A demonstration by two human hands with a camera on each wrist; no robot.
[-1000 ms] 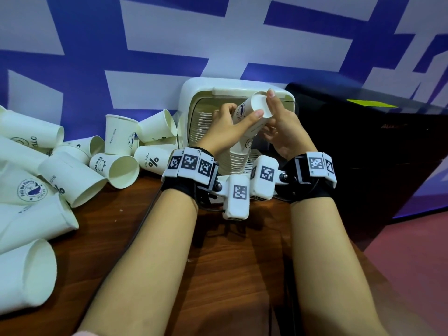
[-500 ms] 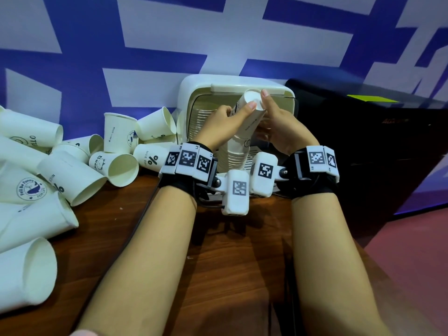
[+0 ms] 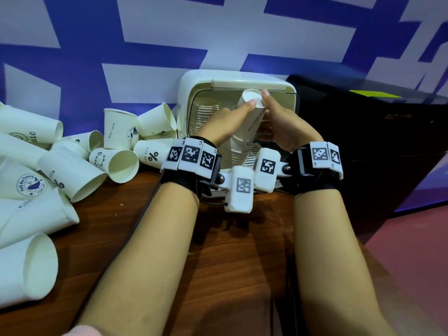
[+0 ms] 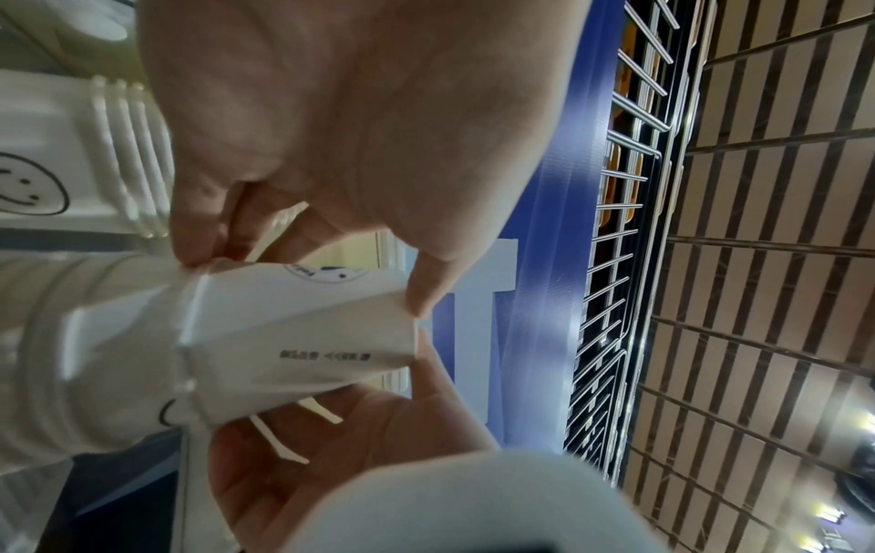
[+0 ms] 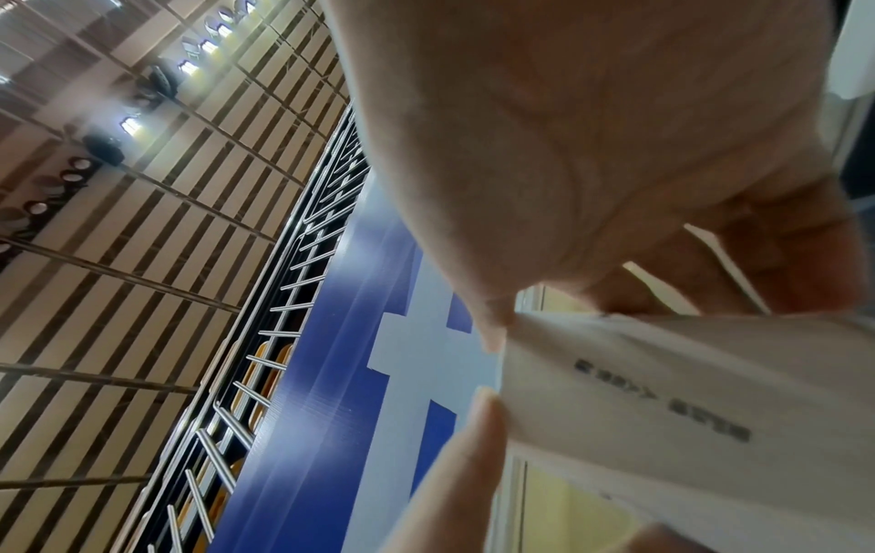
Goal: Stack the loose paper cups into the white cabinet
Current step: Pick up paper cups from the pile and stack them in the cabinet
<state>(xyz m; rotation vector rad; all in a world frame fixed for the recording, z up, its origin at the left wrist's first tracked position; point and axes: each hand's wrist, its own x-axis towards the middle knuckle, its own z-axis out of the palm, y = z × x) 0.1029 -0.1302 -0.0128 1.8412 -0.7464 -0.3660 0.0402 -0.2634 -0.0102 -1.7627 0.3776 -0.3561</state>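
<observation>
A blue-and-white patterned wall (image 3: pixel 145 44) is seen behind a brown wooden table (image 3: pixel 230 263). A reddish floor (image 3: pixel 412 238) is seen at the table's right edge.

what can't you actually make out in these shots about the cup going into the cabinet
- Head view: how far the top cup sits on the stack; the left hand and right hand cover the join.
- Head view: the white cabinet floor, behind wrists and trackers.
- Left wrist view: the small print on the cup is blurred.
- Right wrist view: the cup's rim runs off the edge.
</observation>
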